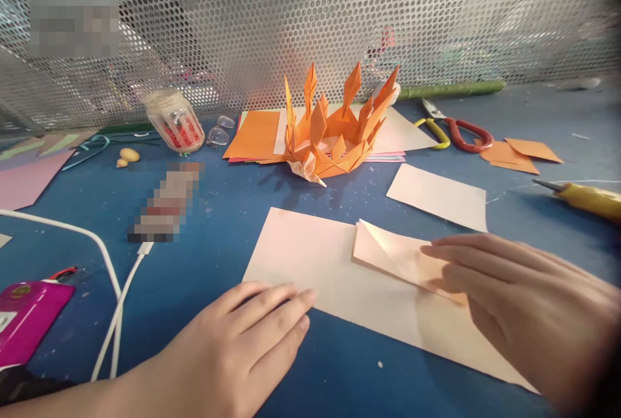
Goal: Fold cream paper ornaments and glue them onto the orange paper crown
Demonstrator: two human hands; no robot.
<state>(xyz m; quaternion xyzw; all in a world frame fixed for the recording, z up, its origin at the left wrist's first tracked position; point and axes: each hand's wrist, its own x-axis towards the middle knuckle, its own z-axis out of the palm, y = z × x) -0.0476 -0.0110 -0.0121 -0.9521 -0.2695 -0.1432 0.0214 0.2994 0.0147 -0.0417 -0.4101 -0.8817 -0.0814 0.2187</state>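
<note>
A long pale sheet of paper [301, 256] lies flat on the blue tabletop. On top of it rests a smaller folded piece of paper [383, 250], creased at its left corner. The fingers of my right hand [514, 295] are stretched out over the folded piece's right end, partly hiding it; whether they press on it I cannot tell. My left hand [257, 334] lies with extended fingers at the sheet's lower left edge, its fingertips on or just beside the paper. Behind the sheet stands an orange folded-paper crown [339, 153] with upright points and a pale folded piece at its front.
Beyond my right hand are a pale paper rectangle [436, 195], red-and-yellow-handled scissors [466, 135], orange paper pieces [519, 154] and a yellow-handled tool [589, 201]. To the left are a glass jar [177, 123], white cable [104, 250] and magenta object [33, 314]. Perforated metal [242, 30] walls the back.
</note>
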